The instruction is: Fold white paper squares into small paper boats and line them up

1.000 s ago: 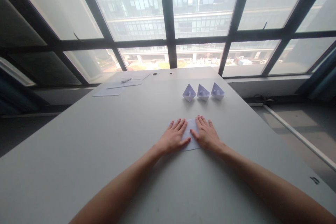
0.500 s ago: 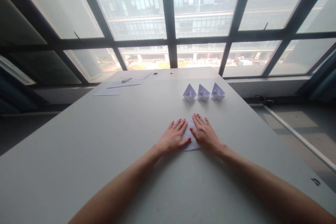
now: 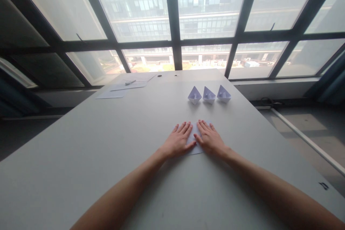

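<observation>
Under both hands [image 3: 178,141] [image 3: 211,140], paper [image 3: 196,149], partly hidden

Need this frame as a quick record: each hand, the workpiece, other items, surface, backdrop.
left hand: palm down on paper, thumb pointing inward
right hand: palm down on same paper, thumb pointing inward
workpiece: white paper, flat, partly covered by both hands
beyond hands: three folded paper shapes in a row
far left: loose sheets, with a small pale item on top, too small to identify
surface: white table
backdrop: dark-framed windows
</observation>
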{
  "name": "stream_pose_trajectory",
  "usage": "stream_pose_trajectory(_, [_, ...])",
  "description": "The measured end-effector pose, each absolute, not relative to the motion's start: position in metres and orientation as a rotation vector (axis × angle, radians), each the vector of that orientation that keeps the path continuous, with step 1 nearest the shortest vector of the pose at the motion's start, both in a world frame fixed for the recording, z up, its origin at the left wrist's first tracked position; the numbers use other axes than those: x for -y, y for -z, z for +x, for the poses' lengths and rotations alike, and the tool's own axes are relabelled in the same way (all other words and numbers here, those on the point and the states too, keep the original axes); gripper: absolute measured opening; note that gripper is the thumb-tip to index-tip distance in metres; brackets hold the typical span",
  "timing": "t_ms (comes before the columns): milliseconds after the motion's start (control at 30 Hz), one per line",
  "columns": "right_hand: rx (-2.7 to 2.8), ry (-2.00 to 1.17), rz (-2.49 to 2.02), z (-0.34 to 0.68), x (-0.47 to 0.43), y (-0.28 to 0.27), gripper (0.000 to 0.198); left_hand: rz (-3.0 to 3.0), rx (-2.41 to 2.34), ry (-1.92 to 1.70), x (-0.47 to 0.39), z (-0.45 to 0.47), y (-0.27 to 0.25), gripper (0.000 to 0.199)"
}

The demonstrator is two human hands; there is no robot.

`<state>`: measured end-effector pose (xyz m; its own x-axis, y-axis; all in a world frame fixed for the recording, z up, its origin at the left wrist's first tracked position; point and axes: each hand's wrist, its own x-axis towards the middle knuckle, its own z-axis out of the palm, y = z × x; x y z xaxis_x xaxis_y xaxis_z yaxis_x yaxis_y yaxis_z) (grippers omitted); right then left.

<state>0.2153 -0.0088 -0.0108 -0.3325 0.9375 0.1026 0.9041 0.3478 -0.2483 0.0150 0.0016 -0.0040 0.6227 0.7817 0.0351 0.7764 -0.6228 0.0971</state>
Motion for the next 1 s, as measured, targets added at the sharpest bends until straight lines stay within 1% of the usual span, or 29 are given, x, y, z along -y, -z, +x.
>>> stream_pose_trajectory(600, [2.367, -0.239, -1.644, 0.216, 0.008, 0.014, 0.066, 2.747, -1.307, -0.166, -0.002, 0.015, 0.006, 0.08])
stream_pose_trajectory(800, [2.27, -0.206, -1.767, 0.225, 0.002, 0.017, 0.066, 2.743, -1.304, -0.139, -0.002, 0.014, 0.004, 0.081])
stream_pose_trajectory(900, [2.186, -0.191, -1.813, 0.233, -0.004, 0.016, 0.062, 2.745, -1.288, -0.135, -0.003, 0.014, 0.002, 0.079])
stream_pose_trajectory(1000, [2.087, -0.147, -1.779, 0.238, -0.007, 0.012, 0.052, 2.747, -1.294, -0.173, -0.001, 0.014, 0.0, 0.08])
